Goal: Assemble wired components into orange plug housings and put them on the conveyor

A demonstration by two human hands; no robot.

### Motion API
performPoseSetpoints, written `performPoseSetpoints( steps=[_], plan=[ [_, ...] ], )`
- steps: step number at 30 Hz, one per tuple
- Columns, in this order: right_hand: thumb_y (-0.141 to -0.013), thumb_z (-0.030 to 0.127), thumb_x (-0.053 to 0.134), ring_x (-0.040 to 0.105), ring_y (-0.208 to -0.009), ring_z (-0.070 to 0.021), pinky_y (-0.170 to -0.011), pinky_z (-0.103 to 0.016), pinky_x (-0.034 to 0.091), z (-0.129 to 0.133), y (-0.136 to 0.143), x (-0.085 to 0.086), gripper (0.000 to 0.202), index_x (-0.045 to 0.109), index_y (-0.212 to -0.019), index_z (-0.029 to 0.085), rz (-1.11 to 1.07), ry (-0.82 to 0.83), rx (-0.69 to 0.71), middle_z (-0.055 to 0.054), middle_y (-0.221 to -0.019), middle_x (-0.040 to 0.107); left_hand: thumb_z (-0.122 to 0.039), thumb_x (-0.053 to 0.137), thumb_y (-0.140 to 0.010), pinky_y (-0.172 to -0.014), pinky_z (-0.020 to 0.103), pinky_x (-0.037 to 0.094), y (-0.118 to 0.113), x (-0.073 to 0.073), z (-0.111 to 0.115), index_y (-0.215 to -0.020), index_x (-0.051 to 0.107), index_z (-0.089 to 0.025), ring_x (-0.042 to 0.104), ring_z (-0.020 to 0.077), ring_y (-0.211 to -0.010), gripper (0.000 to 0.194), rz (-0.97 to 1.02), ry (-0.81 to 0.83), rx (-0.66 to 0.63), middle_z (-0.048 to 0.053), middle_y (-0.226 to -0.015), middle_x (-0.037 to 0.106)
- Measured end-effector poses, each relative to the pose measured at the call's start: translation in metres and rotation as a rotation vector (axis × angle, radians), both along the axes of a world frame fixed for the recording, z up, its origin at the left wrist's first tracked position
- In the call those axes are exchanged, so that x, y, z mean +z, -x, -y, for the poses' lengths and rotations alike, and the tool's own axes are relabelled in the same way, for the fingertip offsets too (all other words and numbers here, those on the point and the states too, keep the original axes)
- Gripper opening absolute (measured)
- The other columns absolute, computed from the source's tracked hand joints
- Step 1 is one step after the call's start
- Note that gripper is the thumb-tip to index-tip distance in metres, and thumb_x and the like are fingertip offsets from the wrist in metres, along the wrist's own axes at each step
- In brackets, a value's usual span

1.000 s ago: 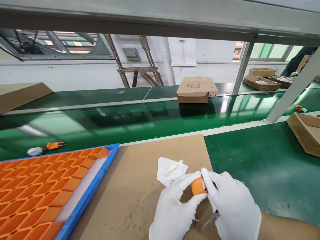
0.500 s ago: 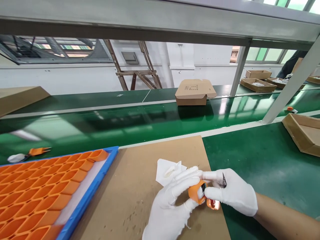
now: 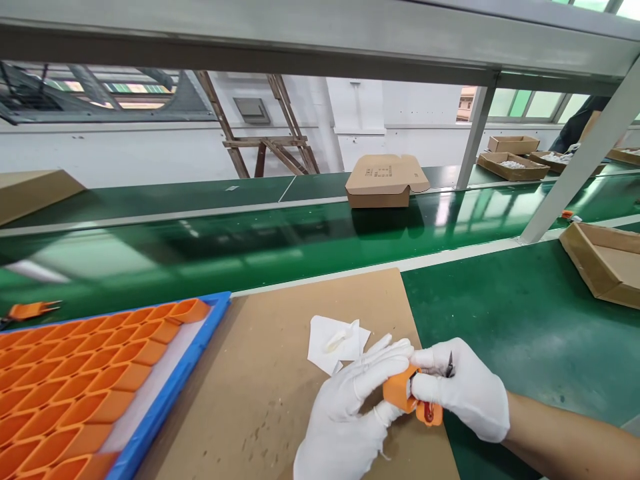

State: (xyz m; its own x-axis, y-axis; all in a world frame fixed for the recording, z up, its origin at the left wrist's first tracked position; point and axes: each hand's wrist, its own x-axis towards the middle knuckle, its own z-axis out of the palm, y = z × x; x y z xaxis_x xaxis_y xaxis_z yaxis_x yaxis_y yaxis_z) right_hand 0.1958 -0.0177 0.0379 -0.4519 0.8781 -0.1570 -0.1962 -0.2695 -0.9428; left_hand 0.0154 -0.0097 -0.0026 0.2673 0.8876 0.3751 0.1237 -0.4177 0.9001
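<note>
My left hand (image 3: 345,413), in a white glove, grips an orange plastic housing (image 3: 399,389) between thumb and fingers. The thumb and fingers of my gloved right hand (image 3: 463,390) are closed at the housing's right-hand opening and hide most of what is inside. A smaller orange piece (image 3: 430,414) with a reddish, shiny inside hangs just below the right thumb, beside the housing. From between the right hand's fingers sticks the dark tip of a pointed tool (image 3: 451,365); its kind cannot be made out. White paper (image 3: 323,340) lies beyond my left hand on the cardboard sheet (image 3: 270,373).
At left stands a blue-edged tray (image 3: 173,387) with rows of orange shells (image 3: 83,390). Beyond it, a green conveyor belt (image 3: 280,243) carries an orange two-pin plug (image 3: 33,310). A closed carton (image 3: 385,181) stands behind the belt. An open box (image 3: 607,263) sits at right, near a metal post (image 3: 580,160).
The right fingers have closed further over the housing's opening, covering the black and white part seen there before. On the belt, the two-pin plug has shifted left.
</note>
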Motion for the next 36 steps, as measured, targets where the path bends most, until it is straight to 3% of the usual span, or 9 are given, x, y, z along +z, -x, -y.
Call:
performPoseSetpoints(
  steps=[5,10,14,17,23,26,29,31,36],
  plan=[
    [-0.073,0.062,0.073,0.059,-0.076,-0.0162,-0.079,-0.031,0.049,-0.013,-0.005,-0.002,0.051,0.074,-0.098,0.017,0.061,-0.029,0.009,-0.004,-0.083,0.066,-0.026,0.085,-0.064,-0.092,0.041,0.059,0.001,0.01,-0.002,-0.099,0.077,-0.03,0.066,0.0293,-0.114,0.035,0.247,0.433,0.055,0.007,-0.119,0.073],
    [-0.077,0.061,0.068,0.048,-0.062,-0.0115,-0.061,-0.029,0.045,-0.022,-0.008,-0.018,0.058,0.064,-0.117,0.019,0.246,0.085,-0.403,-0.007,-0.098,0.067,-0.02,0.09,-0.057,-0.079,0.028,0.06,0.01,0.017,-0.011,-0.086,0.078,-0.03,0.069,0.019,-0.09,0.033,0.407,0.311,0.024,0.002,-0.096,0.075],
    [-0.089,0.057,0.051,0.053,-0.07,-0.0161,-0.071,-0.035,0.048,-0.022,-0.009,-0.028,0.056,0.054,-0.13,0.02,0.404,-0.065,-0.314,-0.005,-0.092,0.066,-0.014,0.089,-0.059,-0.074,0.025,0.06,0.017,0.02,-0.011,-0.085,0.077,-0.034,0.072,0.0149,-0.082,0.034,0.583,0.33,-0.102,-0.001,-0.098,0.077],
    [-0.086,0.05,0.056,0.058,-0.088,-0.0203,-0.084,-0.038,0.049,-0.02,-0.008,-0.036,0.063,0.04,-0.139,0.02,0.494,-0.196,-0.354,-0.005,-0.095,0.063,-0.012,0.086,-0.064,-0.077,0.026,0.061,0.019,0.019,-0.01,-0.087,0.077,-0.033,0.074,0.018,-0.089,0.032,0.606,0.357,-0.101,0.001,-0.105,0.077],
    [-0.092,0.043,0.051,0.062,-0.094,-0.0213,-0.086,-0.039,0.051,-0.015,-0.009,-0.034,0.026,0.06,-0.11,0.026,0.535,-0.517,-0.536,-0.007,-0.104,0.065,-0.01,0.082,-0.067,-0.076,0.024,0.061,0.018,0.019,-0.009,-0.09,0.077,-0.033,0.073,0.0203,-0.099,0.033,0.427,0.212,-0.004,0.001,-0.107,0.077],
    [-0.088,0.049,0.058,0.059,-0.065,-0.0183,-0.058,-0.032,0.049,-0.012,-0.006,-0.017,0.027,0.069,-0.082,0.025,0.611,-0.497,-0.537,-0.004,-0.077,0.065,-0.007,0.077,-0.071,-0.083,0.024,0.06,0.017,0.017,-0.008,-0.091,0.077,-0.034,0.072,0.0186,-0.101,0.033,0.252,0.091,0.105,0.001,-0.107,0.077],
    [-0.091,0.048,0.058,0.042,-0.044,-0.0121,-0.043,-0.028,0.032,-0.01,-0.005,-0.005,0.046,0.058,-0.051,0.024,0.734,-0.474,-0.456,0.003,-0.045,0.046,-0.01,0.074,-0.073,-0.09,0.03,0.058,0.018,0.012,-0.007,-0.095,0.076,-0.035,0.071,0.0194,-0.104,0.034,0.112,0.007,0.153,0.0,-0.108,0.077],
    [-0.094,0.038,0.055,0.041,-0.046,-0.0103,-0.053,-0.028,0.036,-0.008,-0.006,-0.004,0.046,0.062,-0.051,0.025,0.827,-0.647,-0.419,0.005,-0.045,0.052,-0.013,0.074,-0.073,-0.096,0.037,0.057,0.019,0.009,-0.006,-0.099,0.075,-0.036,0.07,0.0213,-0.106,0.034,0.034,0.011,0.169,0.0,-0.11,0.076],
    [-0.084,-0.001,0.043,0.051,-0.058,-0.0081,-0.088,-0.034,0.031,-0.006,-0.012,-0.015,0.049,0.074,-0.083,0.037,0.992,-1.175,-0.68,0.013,-0.071,0.072,-0.019,0.073,-0.07,-0.107,0.053,0.048,0.019,0.007,-0.005,-0.102,0.074,-0.036,0.066,0.027,-0.112,0.036,-0.119,0.118,0.206,0.0,-0.113,0.074]
  ],
)
